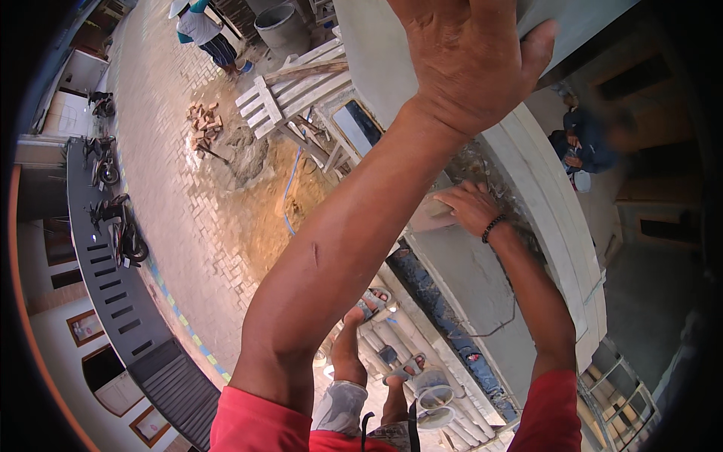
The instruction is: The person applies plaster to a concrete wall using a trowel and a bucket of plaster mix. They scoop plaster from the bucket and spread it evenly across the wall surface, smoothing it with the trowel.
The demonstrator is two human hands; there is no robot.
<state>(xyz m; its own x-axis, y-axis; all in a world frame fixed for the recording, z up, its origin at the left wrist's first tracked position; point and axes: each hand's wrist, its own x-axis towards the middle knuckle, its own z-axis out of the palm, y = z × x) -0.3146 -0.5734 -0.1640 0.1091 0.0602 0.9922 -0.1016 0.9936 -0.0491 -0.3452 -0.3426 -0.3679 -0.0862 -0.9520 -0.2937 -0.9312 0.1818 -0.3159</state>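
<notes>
My left hand (471, 56) reaches up to a smooth grey surface (369, 45) at the top, thumb stretched apart, fingertips out of frame. My right hand (471, 203), wearing a dark beaded bracelet, is lower, fingers apart and bent, at a small tan patch or piece (431, 218) I cannot make out, on a grey cement ledge (478, 286). A pale curved concrete edge (565, 226) runs past it on the right. Below are my sandaled feet (369, 305) on a slatted platform (452, 414) with buckets (435, 399) and a dark, narrow trough (429, 305) beside the ledge.
On the paved lane (151, 196) are a brick pile (203, 124), sand (294, 203), a blue hose and parked motorbikes (128, 233). Wooden pallets (263, 105) lean near a concrete ring (275, 30). One person (203, 34) stands upper left; another (580, 139) is below at the right.
</notes>
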